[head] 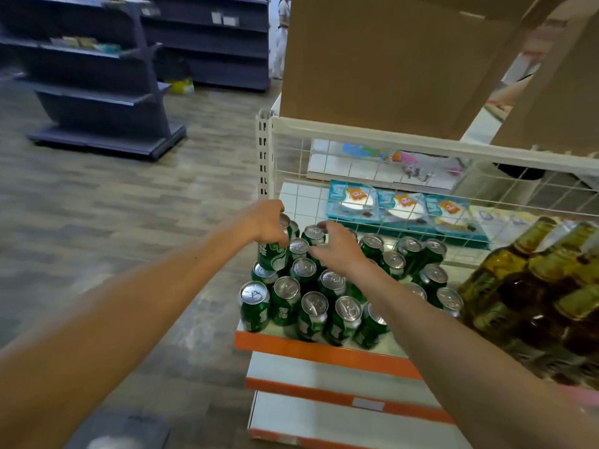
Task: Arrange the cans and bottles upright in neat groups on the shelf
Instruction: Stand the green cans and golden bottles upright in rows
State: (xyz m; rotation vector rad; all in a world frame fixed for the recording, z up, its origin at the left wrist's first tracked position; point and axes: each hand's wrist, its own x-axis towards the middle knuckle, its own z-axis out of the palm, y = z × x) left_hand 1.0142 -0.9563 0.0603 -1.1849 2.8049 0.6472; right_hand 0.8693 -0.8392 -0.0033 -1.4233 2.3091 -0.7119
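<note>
Several green cans (316,311) with silver tops stand upright, packed close on the white shelf (324,350) with an orange front edge. My left hand (267,222) grips one green can (275,254) near its top and holds it lifted above the cans at the shelf's left side. My right hand (337,246) reaches over the back rows, its spread fingers touching the top of a rear can (313,234). Brown and green glass bottles (531,286) stand grouped at the right of the shelf.
A white wire grid panel (421,176) backs the shelf, with blue toy packs (405,209) behind it. A large cardboard box (389,56) sits on the tier above. Dark grey shelving (94,79) stands across the wood-look floor to the left. Lower orange-edged shelves (324,393) lie beneath.
</note>
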